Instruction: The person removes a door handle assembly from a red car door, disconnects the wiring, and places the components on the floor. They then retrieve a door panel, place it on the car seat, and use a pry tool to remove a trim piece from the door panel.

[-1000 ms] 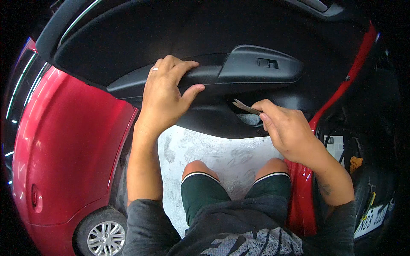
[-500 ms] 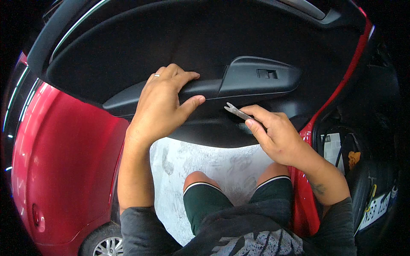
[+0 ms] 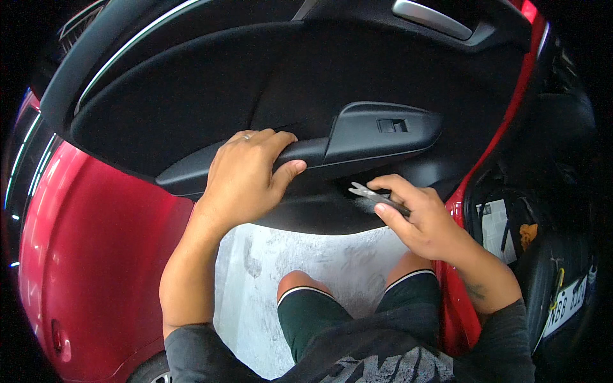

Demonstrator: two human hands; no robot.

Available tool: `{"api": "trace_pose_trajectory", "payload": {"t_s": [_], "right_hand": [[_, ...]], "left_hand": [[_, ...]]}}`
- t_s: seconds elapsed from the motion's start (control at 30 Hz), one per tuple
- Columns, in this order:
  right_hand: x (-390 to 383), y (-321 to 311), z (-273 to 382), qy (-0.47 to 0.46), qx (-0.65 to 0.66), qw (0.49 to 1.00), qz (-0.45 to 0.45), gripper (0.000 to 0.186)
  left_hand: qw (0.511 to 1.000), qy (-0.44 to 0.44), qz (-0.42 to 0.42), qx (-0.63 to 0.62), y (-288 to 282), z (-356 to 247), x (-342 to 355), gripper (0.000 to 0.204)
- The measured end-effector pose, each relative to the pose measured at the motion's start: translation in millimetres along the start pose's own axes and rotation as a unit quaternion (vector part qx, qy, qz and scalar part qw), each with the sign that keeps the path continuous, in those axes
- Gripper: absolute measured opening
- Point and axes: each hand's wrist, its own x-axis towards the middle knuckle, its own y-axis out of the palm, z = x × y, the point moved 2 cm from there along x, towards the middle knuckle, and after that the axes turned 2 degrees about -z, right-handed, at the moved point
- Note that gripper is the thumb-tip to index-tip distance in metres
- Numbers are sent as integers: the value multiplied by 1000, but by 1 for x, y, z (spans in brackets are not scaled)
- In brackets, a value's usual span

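Observation:
A black car door panel [image 3: 185,96] spreads across the view, with a dark grey armrest [image 3: 305,152] along it. My left hand [image 3: 246,175] is wrapped over the armrest, fingers on its far side and thumb on the near side. To the right, the armrest widens into a switch panel [image 3: 357,137] with one window switch [image 3: 392,126]. Below this panel, my right hand [image 3: 420,220] pinches a small metal pry tool [image 3: 370,193] with a forked tip pointing up and left. The tip is apart from the armrest's lower edge; my palm hides the tool's rear end.
Red car bodywork [image 3: 108,242] fills the left side. A silver inner door handle [image 3: 434,19] sits at the top. At the right are a red door frame [image 3: 454,293], an orange cloth [image 3: 528,235] and a licence plate [image 3: 567,307]. Grey floor [image 3: 300,252] shows below.
The door panel sits lower in view, with more of its top showing. My right hand and the pry tool have moved down and slightly right, away from the armrest edge. My left hand keeps its hold.

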Motion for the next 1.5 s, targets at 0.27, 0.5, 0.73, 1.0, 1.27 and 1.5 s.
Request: {"api": "trace_pose_trajectory", "payload": {"t_s": [0.27, 0.5, 0.73, 1.0, 1.27, 1.5], "right_hand": [[-12, -26, 4, -5, -62, 996, -58, 32], [-21, -37, -14, -45, -123, 984, -122, 29], [-43, -113, -57, 17, -179, 954, -240, 27], [-24, -127, -79, 22, -288, 920, -267, 18], [-13, -125, -85, 35, -303, 915, -265, 17], [-13, -135, -84, -4, -366, 900, -238, 19]], "left_hand": [[999, -8, -36, 14, 4, 0, -8, 38], [999, 9, -40, 3, 2, -2, -5, 37], [996, -25, -72, 47, 8, -21, 5, 40], [993, -67, -79, 50, 35, -67, 29, 46], [985, -115, -70, 105, 50, -81, 36, 56], [985, -84, -105, 106, 56, -80, 37, 58]]}}
